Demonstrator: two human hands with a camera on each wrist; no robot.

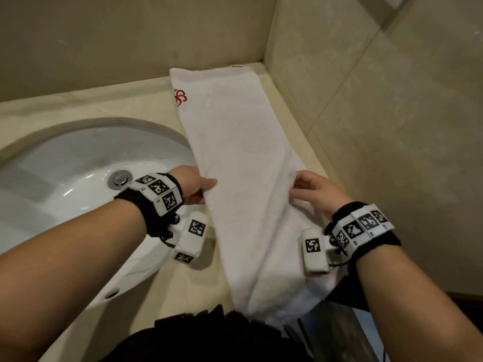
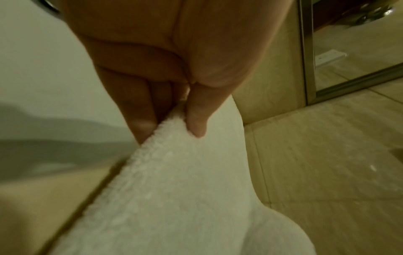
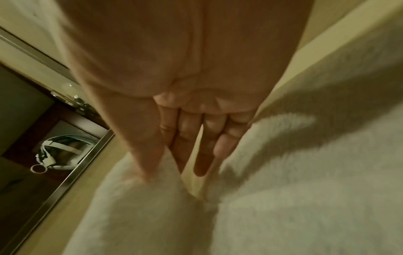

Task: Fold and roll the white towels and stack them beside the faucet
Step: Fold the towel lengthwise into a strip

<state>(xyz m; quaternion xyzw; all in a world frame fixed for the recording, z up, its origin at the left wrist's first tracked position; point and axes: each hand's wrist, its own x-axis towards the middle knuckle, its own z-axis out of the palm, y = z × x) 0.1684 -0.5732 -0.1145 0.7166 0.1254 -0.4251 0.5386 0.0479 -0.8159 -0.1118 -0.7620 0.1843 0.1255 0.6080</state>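
Observation:
One white towel (image 1: pixel 243 158), folded into a long strip with a red logo near its far end, lies on the beige counter (image 1: pixel 86 105) to the right of the sink. Its near end hangs over the counter's front edge. My left hand (image 1: pixel 206 190) pinches the strip's left edge between thumb and fingers, shown close up in the left wrist view, where the left hand (image 2: pixel 172 124) holds the towel (image 2: pixel 174 189). My right hand (image 1: pixel 298 185) grips the right edge opposite. In the right wrist view the right hand (image 3: pixel 172 169) has its thumb on the towel (image 3: pixel 283 207) and its fingers at the edge. No faucet shows.
The white oval sink (image 1: pixel 167 142) with a chrome drain (image 1: pixel 119 178) lies left of the towel. Tiled walls close off the back and the right side. A mirror frame (image 2: pixel 309 69) stands at the counter's back. The person's dark clothing (image 1: pixel 209 335) is at the front edge.

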